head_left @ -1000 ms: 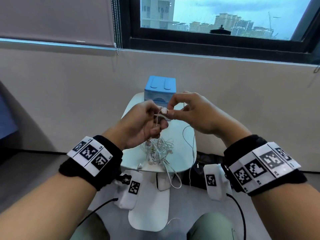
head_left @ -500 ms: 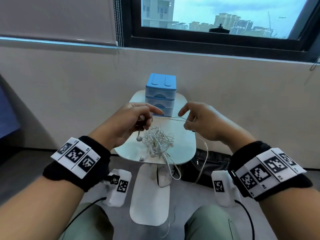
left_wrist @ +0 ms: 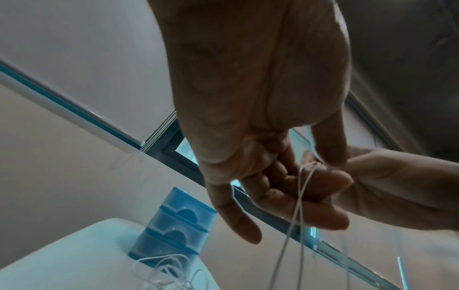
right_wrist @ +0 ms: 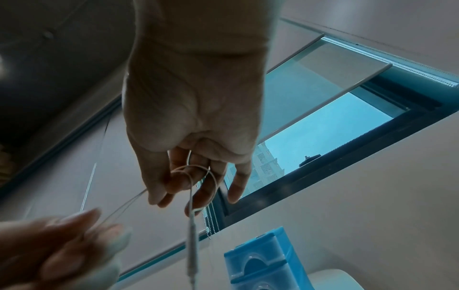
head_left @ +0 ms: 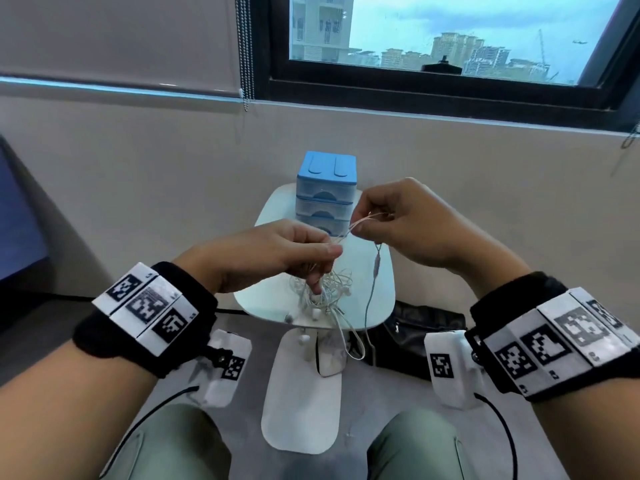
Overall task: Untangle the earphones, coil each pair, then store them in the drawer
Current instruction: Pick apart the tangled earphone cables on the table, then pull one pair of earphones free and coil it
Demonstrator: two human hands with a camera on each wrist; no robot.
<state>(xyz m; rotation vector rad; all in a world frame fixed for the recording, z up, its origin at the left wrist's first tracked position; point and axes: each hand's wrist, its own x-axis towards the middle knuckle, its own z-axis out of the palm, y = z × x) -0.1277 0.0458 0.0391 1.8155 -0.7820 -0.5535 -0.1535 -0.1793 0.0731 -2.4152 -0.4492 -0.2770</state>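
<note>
A thin white earphone cable (head_left: 360, 225) runs taut between the two hands, held up above a small white table (head_left: 382, 271). From the right hand one strand drops straight down, carrying a slim inline remote (head_left: 376, 263), and trails past the near edge of the table. Beneath the hands a tangled heap of white earphones (head_left: 325, 289) lies on the tabletop, some of its loops and buds hanging over the near edge.

At the far end of the table stands a small blue drawer unit (head_left: 326, 192) with three stacked clear-fronted drawers, all pushed in; what is in them cannot be made out.

The left hand (head_left: 273, 254) is raised over the heap, palm down, thumb and fingers curled and pinching the cable. The right hand (head_left: 408, 220) sits higher and further to the right, in front of the drawers, its fingers bent and closed on a small loop of the same cable. On the floor to the right of the table lies a black bag (head_left: 415, 334).
</note>
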